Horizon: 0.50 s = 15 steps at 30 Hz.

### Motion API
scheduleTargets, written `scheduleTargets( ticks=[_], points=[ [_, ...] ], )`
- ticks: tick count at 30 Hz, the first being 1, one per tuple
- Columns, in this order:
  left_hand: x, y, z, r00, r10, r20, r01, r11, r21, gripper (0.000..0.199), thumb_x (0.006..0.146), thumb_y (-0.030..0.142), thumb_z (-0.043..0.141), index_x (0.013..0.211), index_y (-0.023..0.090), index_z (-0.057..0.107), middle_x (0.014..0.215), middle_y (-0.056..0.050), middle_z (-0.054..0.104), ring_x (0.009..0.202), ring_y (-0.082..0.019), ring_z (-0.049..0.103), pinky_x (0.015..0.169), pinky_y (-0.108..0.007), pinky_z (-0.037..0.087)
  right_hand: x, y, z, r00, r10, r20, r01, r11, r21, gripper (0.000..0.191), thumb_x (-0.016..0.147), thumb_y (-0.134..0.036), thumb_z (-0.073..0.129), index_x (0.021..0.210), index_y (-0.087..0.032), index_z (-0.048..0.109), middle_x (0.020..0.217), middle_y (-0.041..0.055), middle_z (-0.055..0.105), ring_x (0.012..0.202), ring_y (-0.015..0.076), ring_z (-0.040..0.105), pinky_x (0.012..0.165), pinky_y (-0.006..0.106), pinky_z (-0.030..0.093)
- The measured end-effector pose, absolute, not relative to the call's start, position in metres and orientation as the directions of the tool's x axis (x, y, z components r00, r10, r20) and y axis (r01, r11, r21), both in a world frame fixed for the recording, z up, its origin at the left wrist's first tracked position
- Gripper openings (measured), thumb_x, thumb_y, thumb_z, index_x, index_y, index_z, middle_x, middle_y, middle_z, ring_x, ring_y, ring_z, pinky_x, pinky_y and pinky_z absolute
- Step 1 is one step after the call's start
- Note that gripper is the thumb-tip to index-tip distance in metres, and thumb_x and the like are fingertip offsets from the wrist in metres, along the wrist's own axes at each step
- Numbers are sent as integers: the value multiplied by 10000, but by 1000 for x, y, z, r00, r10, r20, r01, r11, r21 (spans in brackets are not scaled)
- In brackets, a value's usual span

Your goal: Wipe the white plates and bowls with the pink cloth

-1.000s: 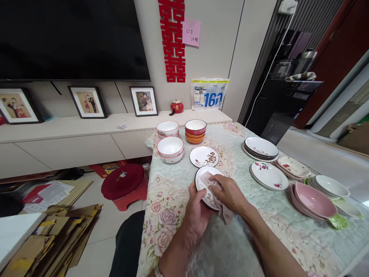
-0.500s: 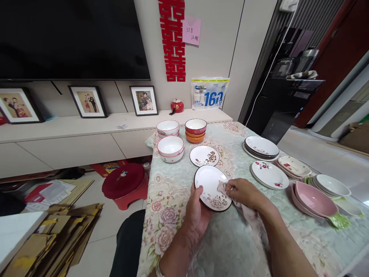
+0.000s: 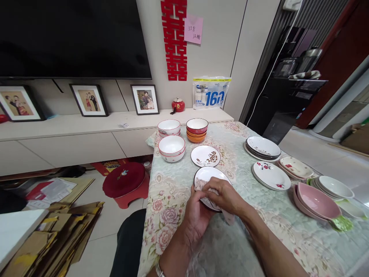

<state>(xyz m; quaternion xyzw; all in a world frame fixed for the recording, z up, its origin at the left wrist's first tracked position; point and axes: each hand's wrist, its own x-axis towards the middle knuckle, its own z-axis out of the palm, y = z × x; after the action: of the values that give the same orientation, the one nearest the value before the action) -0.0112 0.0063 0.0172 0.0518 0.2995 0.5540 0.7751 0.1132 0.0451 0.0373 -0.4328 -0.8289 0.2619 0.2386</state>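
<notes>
A small white plate [image 3: 211, 172] with a dark rim is gripped at its left edge by my left hand [image 3: 197, 211], thumb over the rim and fingers beneath. My right hand [image 3: 225, 195] presses a pale pink cloth [image 3: 229, 217] onto the plate's left inner surface, covering much of its face. Part of the cloth hangs below the right hand. Just beyond, a matching plate [image 3: 201, 154] with brown flowers lies flat on the floral tablecloth [image 3: 164, 223].
White bowls [image 3: 172, 145] and a red-and-orange bowl stack [image 3: 196, 129] stand at the back left. On the right are dark-rimmed plates [image 3: 263, 145], red-flowered plates [image 3: 271, 174] and pink strawberry-shaped bowls [image 3: 317, 200]. A red stool [image 3: 125, 182] stands left of the table.
My right hand and the cloth have moved left across the plate, from its right edge to its left side. My left hand keeps its hold on the plate.
</notes>
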Motion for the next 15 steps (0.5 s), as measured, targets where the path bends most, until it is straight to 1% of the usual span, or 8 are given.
scheduleTargets(
  ticks=[2,4,7,9,11,13,15],
  points=[
    [-12,6,17,214,890,-402,-820,387,422,671,580,62,572,1226,233,509,989,-62,659,791,-220,636,746,-395,504,118,44,41,-560,821,111,550,468,-692,151,851,-210,547,872,-224,696,890,2,661,834,142,605,745,225,421],
    [-13,5,15,200,908,-369,-817,362,449,721,553,41,541,1240,251,492,1005,-55,657,826,-230,633,766,-426,508,127,45,42,-520,853,54,600,409,-688,154,831,-200,539,849,-218,691,873,-4,668,811,144,605,720,225,416],
    [-12,4,14,175,926,-334,-796,333,506,767,536,33,511,1257,290,466,1030,-40,656,893,-242,624,764,-424,513,139,52,38,-325,945,38,766,287,-575,158,825,-213,513,849,-202,669,879,14,671,814,164,600,716,244,403],
    [-12,3,15,171,929,-327,-773,332,540,773,521,31,503,1248,293,465,1025,-33,654,907,-240,618,746,-392,513,142,58,32,-184,980,77,855,198,-480,187,842,-224,494,928,-188,656,935,41,672,847,177,601,748,260,399],
    [-12,2,18,170,930,-327,-754,336,564,788,498,21,495,1239,289,465,1013,-24,651,889,-226,612,732,-360,508,138,61,27,-93,987,131,900,139,-413,237,868,-225,469,1021,-168,641,1000,73,667,887,188,605,784,273,399],
    [-11,0,21,164,927,-337,-734,343,586,805,474,7,487,1229,282,462,969,-9,646,829,-198,602,709,-329,498,131,62,24,-88,980,181,906,154,-394,270,892,-226,450,1075,-160,638,1035,91,657,921,194,605,812,279,403],
    [-11,-1,23,152,923,-353,-719,348,601,807,459,-6,486,1216,271,459,897,8,638,752,-168,584,670,-293,479,122,60,25,-187,962,198,860,257,-440,275,896,-220,457,1081,-177,656,1029,83,653,934,189,605,828,276,412]
  ],
)
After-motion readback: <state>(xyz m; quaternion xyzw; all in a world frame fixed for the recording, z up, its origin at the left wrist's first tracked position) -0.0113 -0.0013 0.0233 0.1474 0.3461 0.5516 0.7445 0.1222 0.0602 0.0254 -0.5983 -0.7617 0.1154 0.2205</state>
